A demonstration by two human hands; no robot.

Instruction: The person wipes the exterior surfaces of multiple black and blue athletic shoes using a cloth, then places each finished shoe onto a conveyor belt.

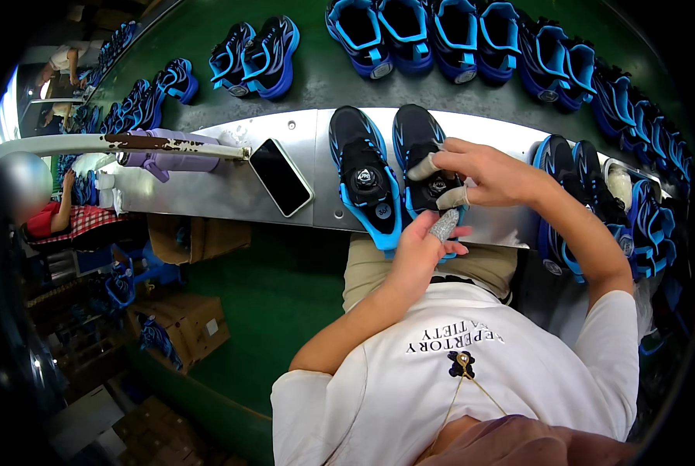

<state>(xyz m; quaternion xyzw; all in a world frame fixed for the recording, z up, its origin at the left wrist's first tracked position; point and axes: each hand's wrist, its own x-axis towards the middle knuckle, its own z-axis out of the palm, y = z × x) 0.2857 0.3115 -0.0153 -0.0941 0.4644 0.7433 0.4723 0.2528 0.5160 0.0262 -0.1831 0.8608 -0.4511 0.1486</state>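
Note:
Two black sports shoes with bright blue trim stand side by side on the metal ledge in front of me, toes pointing away. The left shoe (361,175) has a round dial on its tongue and a round sticker inside. My right hand (479,172), with pale covers on its thumb and a finger, grips around the dial of the right shoe (415,128). My left hand (423,250) is closed at that shoe's heel, a grey cover on one finger. The hands hide much of the shoe's opening, and what the left fingertips pinch is partly hidden.
A phone (281,177) and a lilac bottle (178,155) lie left of the shoes, beside a worn white metal bar (76,146). Similar shoes (456,35) line the green belt beyond; more stand at right (569,179). Cardboard boxes (188,322) and a co-worker's arm (66,203) are at left.

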